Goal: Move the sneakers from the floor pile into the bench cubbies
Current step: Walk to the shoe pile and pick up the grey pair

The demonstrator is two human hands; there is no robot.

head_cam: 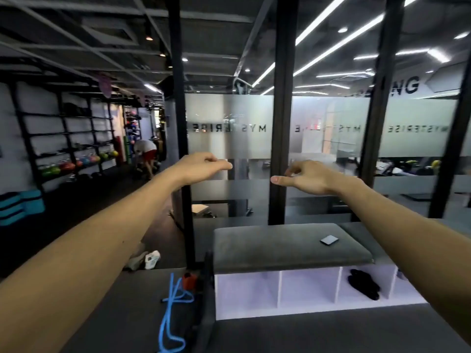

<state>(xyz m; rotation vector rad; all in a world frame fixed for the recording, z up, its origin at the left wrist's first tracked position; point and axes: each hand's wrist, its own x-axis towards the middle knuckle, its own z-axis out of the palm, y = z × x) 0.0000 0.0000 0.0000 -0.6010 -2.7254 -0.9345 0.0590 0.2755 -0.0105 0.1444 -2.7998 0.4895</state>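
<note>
Out in front of us, above the worktop, we are holding both hands up with nothing in them: left hand loosely curled, right hand half open with fingers relaxed, grasping nothing. Pale sneakers are lying on the floor well left of the cubbies, beyond a black post; details blurry. One cubby is already holding a dark pair, two to its left are looking free. We are judging the sneakers light, soft in the upper, stiffer at sole and heel, not fragile, so pinching at the heel collar or hooking fingers inside the opening should work. A blue rope is lying between, a possible snag.
</note>
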